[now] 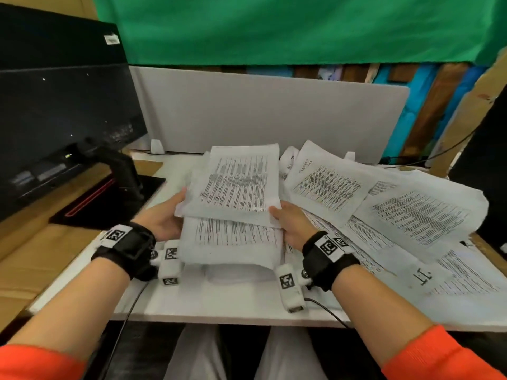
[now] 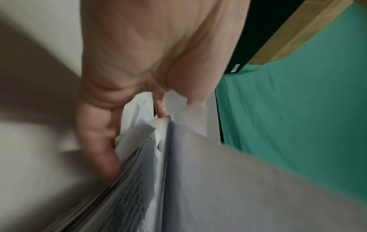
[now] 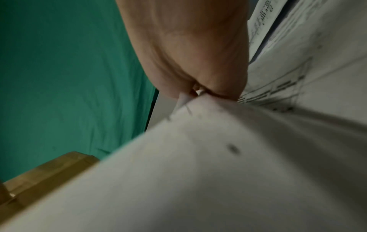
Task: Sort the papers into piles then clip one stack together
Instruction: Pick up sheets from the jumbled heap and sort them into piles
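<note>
Both hands, left hand point(image 1: 164, 219) and right hand point(image 1: 295, 224), grip the paper stack point(image 1: 236, 187) by its side edges above the desk point(image 1: 219, 303).

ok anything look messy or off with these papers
Yes. The stack held by the left hand and right hand is uneven, its top sheets skewed off the lower ones. The loose sheets to the right overlap at odd angles, some curling. No clip is visible.

Head cam high, facing forward-down over the desk point(image 1: 219, 311); wrist cams very close, each along its palm into the stack point(image 1: 233, 237) edge; both blurred, probably sharing that stack and the green cloth point(image 1: 274, 28).
</note>
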A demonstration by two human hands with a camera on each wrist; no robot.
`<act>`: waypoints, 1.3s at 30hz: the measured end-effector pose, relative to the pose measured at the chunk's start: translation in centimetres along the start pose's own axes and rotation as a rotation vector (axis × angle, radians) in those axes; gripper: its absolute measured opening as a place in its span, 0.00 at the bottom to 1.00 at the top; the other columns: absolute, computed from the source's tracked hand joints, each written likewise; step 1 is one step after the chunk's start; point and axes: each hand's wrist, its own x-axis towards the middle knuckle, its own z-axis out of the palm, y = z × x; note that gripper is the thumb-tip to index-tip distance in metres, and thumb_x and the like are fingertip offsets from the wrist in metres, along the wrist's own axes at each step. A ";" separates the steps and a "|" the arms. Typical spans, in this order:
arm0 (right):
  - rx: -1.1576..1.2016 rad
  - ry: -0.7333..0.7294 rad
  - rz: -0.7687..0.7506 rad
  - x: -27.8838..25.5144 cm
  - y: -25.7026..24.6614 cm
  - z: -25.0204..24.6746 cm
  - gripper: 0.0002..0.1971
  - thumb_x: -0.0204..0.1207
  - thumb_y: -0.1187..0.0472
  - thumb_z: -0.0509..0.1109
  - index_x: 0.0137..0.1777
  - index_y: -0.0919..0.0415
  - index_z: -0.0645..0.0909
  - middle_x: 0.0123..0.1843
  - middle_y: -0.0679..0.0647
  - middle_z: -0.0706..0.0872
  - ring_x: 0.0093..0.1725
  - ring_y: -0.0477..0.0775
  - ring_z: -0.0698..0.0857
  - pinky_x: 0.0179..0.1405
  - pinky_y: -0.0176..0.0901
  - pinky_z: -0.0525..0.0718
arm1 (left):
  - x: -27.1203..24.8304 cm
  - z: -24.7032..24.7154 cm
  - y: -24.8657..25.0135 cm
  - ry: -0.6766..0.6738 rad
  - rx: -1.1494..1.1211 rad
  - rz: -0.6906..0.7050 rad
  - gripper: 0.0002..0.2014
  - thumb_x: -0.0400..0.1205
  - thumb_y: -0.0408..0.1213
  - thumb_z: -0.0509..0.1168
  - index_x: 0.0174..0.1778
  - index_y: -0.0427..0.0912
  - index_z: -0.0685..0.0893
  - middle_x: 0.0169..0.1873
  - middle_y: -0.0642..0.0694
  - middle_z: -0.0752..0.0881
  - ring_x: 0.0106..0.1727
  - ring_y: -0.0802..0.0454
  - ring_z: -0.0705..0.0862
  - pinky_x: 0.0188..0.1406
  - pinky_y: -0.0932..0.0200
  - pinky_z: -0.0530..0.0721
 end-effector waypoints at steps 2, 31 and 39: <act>0.055 0.035 -0.028 0.1 -0.1 -0.4 0.09 0.87 0.67 0.59 0.63 0.65 0.78 0.59 0.61 0.87 0.60 0.64 0.86 0.65 0.60 0.83 | 0.4 -0.5 -0.4 0.071 -0.052 0.002 0.19 0.82 0.52 0.63 0.63 0.45 0.81 0.58 0.38 0.86 0.53 0.41 0.86 0.50 0.44 0.87; 0.162 0.198 -0.034 3.6 -2.1 0.0 0.15 0.84 0.72 0.59 0.69 0.70 0.73 0.60 0.61 0.83 0.60 0.64 0.83 0.68 0.62 0.81 | 4.8 0.8 2.8 0.482 0.391 0.149 0.24 0.87 0.43 0.56 0.77 0.33 0.68 0.77 0.37 0.70 0.77 0.40 0.69 0.75 0.50 0.67; -0.304 0.133 -0.057 4.8 -2.2 4.4 0.19 0.83 0.68 0.56 0.73 0.70 0.70 0.52 0.59 0.73 0.55 0.59 0.76 0.61 0.47 0.78 | 5.7 -1.1 2.0 0.385 0.839 0.027 0.14 0.82 0.37 0.66 0.56 0.29 0.81 0.44 0.29 0.85 0.47 0.39 0.86 0.47 0.55 0.84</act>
